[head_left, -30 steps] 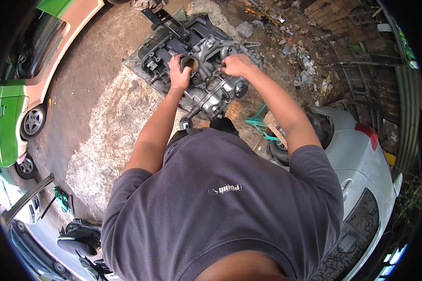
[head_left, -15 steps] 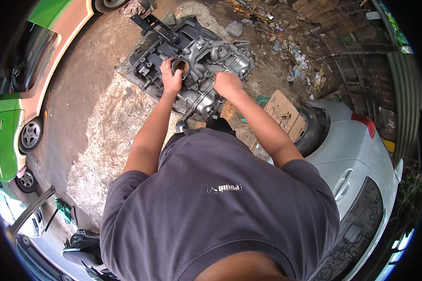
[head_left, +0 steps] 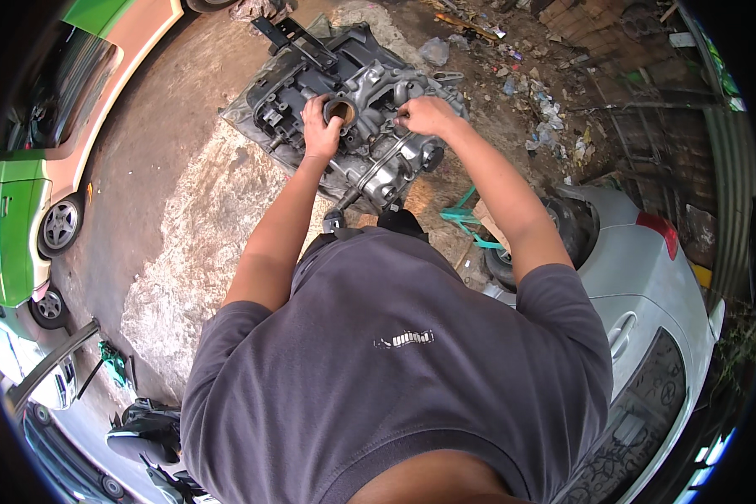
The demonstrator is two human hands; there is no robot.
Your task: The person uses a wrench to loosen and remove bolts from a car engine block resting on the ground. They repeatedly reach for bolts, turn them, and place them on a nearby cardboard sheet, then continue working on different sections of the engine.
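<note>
In front of me lies a large grey and black engine (head_left: 307,118) with metal pipes and silver cylindrical parts. My left hand (head_left: 320,130) grips the rim of a round, open metal pipe end (head_left: 342,109), the thumb near its mouth. Over the engine's right side is my right hand (head_left: 428,116), its fingers bent together and pointing left. Whatever is at those fingertips is too small or hidden to name. A silver metal cylinder (head_left: 385,185) sits on the near side, below both hands.
To the right stand a green metal frame (head_left: 466,218), a brown board, loose tyres and a silver car body (head_left: 613,227). Rubbish (head_left: 546,118) litters the ground beyond. At the left is a green and peach vehicle (head_left: 21,218).
My right hand has moved right and up, away from its earlier spot on the engine. The left hand stays on the pipe rim. The whole view has shifted slightly.
</note>
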